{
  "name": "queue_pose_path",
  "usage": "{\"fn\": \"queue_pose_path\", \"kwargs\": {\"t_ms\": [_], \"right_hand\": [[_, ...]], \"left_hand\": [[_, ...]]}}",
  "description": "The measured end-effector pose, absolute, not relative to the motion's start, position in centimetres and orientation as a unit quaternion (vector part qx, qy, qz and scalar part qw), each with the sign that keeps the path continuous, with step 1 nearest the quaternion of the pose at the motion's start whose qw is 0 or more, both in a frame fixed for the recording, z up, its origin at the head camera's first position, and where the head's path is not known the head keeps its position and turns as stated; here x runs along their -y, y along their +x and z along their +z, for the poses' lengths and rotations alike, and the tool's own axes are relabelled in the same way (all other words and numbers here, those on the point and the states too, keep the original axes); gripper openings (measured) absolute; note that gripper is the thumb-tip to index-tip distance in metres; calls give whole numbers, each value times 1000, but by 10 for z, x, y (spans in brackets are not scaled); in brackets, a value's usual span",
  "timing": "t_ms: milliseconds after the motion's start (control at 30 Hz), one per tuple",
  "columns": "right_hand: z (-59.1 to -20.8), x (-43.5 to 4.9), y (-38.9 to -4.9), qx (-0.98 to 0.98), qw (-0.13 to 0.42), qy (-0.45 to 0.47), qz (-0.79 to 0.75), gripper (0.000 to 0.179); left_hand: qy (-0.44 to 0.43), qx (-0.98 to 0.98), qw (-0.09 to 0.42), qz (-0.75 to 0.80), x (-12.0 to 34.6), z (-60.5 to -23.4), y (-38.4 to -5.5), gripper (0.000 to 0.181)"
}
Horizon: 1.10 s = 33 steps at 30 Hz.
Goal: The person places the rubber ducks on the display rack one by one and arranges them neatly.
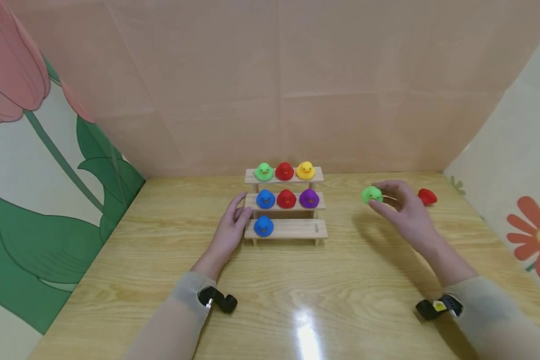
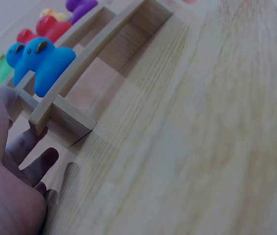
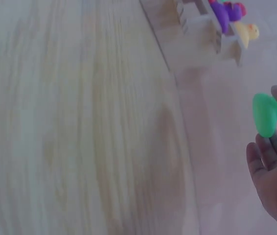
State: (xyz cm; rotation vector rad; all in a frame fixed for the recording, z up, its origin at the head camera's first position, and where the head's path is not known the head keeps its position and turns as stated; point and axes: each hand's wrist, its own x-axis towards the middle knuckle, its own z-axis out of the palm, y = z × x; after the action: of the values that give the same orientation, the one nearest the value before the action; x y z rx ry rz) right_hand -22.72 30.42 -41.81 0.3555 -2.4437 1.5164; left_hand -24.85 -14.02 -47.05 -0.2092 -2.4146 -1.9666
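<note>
A three-tier wooden display stand (image 1: 297,229) bears small rubber ducks. My left hand (image 1: 229,224) holds its left end at the middle tier, thumb at the front edge and fingers beyond; in the left wrist view fingertips show beside the bottom tier. To the right of the stand, above the table, my right hand (image 1: 402,205) pinches a green duck (image 1: 371,195) between thumb and fingers. The top tier carries a green duck (image 1: 264,172), a red and a yellow one. On the middle tier sit a blue, a red and a purple duck. One blue duck (image 1: 264,226) is at the bottom tier's left.
Another red duck (image 1: 427,197) lies on the wooden table (image 1: 270,290) beyond my right hand, near the right wall. A pinkish backdrop (image 1: 279,90) rises behind the table. Flower-printed panels stand on both sides.
</note>
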Motion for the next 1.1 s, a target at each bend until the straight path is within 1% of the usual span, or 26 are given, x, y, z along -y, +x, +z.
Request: {"fn": "queue_pose_path", "kwargs": {"t_ms": [133,300,567,833,1100], "right_hand": [[-412,-290,-223,826,127,140,530,47],[-407,-274,-218,815,129,164,541,43],[-404,-251,-210,802,101,187,558,39],[-405,-230,-198,816,69,182,544,38],[-412,-209,-199,819,37,204,536,37]], "left_hand": [[-64,773,13,-631,139,-469,-248,56],[-63,773,15,-631,138,-468,-247,55],[-61,774,17,-629,138,-468,-247,57],[-64,775,14,-629,138,-466,-245,56],[-58,772,18,-633,136,-465,-245,58]]}}
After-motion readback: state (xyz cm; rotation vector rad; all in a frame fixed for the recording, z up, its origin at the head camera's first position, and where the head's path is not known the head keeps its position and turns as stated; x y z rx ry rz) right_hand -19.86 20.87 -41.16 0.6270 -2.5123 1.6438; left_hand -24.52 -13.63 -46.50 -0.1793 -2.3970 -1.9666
